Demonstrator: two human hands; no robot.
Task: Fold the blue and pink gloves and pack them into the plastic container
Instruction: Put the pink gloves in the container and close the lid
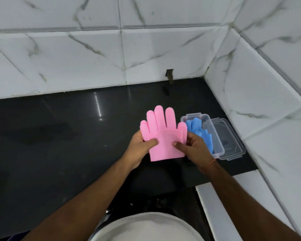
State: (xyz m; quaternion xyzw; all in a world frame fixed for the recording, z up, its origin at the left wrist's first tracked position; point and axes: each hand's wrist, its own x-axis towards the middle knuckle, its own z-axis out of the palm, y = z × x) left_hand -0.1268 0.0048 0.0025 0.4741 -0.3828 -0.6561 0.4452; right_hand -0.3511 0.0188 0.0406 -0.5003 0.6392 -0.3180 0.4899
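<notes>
From the head view, your left hand (140,145) and your right hand (192,147) both hold the soft pink rubber glove (162,134) just above the glossy black stone counter (59,136), its fingers pointing away from you toward the wall. The grip on each side is a pinch: your left thumb (150,142) presses on the near face of the glove at its left edge with the other fingers curled behind it, and your right thumb (178,144) presses the near face toward the right edge while the remaining fingers wrap round the back. The cuff end of the pink glove is doubled up over the palm, forming a flat flap that hangs down between your two thumbs. Just to the right of your right hand sits the clear rectangular plastic container (205,119) on the counter, and the blue rubber glove (201,132) already lies inside it, partly hidden behind your right hand. The container's clear plastic lid (231,145) lies flat on the counter, touching the container's right side. A thin orange thread (212,161) circles your right wrist. White marble-patterned tiles (76,54) cover the walls behind and to the right of the counter.
</notes>
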